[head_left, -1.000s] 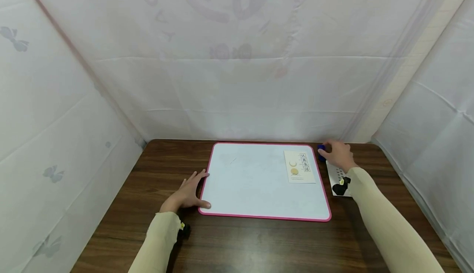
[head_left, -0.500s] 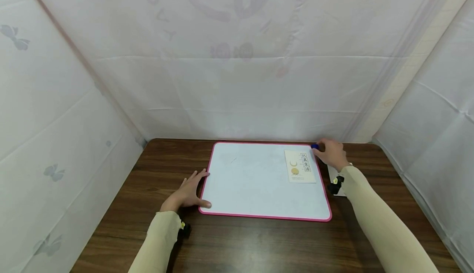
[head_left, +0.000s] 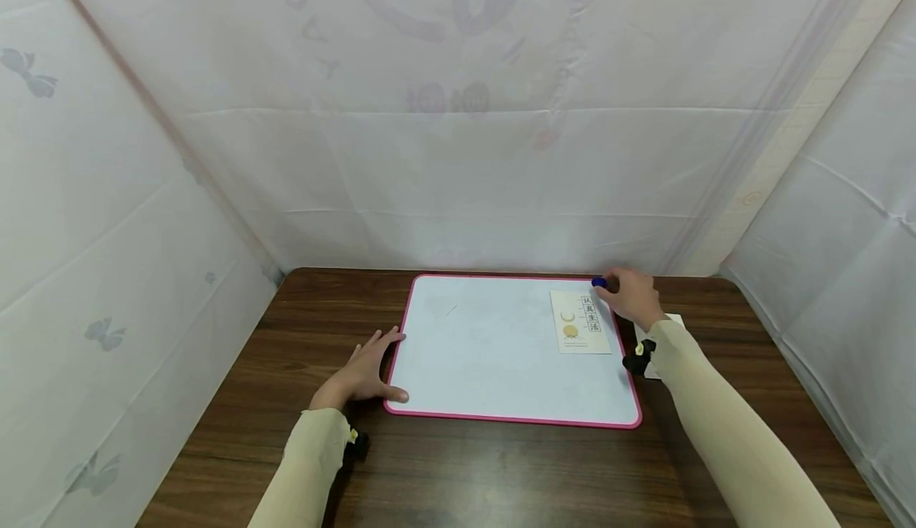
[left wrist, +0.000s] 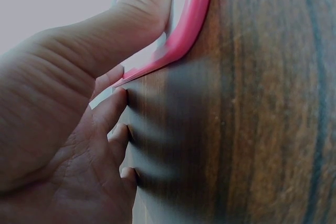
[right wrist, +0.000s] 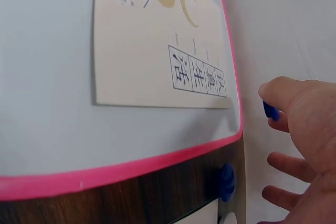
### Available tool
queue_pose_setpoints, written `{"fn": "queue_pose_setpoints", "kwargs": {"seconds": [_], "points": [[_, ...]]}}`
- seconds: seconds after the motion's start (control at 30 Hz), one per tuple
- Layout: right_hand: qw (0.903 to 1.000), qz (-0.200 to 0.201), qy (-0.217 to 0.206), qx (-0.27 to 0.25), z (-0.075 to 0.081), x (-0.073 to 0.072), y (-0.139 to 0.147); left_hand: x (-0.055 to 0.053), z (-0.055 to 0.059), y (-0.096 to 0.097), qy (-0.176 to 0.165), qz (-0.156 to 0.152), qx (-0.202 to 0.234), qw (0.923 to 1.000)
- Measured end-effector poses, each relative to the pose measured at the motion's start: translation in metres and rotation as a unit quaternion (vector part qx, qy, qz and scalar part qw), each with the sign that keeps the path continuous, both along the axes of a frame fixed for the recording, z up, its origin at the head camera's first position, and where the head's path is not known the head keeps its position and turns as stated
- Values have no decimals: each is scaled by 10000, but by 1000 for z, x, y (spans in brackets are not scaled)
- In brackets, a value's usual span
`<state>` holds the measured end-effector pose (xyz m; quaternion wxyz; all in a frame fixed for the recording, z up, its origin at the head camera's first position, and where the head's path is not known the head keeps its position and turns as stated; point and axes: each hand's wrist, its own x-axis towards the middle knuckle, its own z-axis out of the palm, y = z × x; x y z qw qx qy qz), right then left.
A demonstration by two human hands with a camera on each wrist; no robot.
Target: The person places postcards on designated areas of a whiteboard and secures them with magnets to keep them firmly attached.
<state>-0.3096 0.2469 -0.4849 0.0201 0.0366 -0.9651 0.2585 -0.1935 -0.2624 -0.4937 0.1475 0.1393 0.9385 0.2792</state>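
A whiteboard with a pink rim lies on the table. My left hand rests at its left end with fingers spread along the edge. The left wrist view shows that thumb over the board's corner, with the other fingertips down by the wood. At the board's far right corner my right hand pinches a small blue round magnet between thumb and forefinger. A cream card with a moon drawing and Chinese characters lies on the board just below that hand.
Beside the board's right edge a second blue round magnet sits on the table, with a white round piece by it. Another card lies partly hidden under my right wrist. White cloth walls stand around the dark wooden table.
My right hand has moved left with the blue magnet, from the table beside the board to its far right corner. My left hand has stayed in place.
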Motion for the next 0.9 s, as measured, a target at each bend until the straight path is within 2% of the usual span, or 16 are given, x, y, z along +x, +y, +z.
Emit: {"fn": "queue_pose_setpoints", "kwargs": {"seconds": [0.37, 0.9], "points": [[9999, 15, 139, -85, 0, 0, -12, 0, -1, 1, -32, 20, 12, 10000], [9999, -15, -47, 143, 5, -2, -26, 1, 1, 0, -56, 23, 39, 10000]]}}
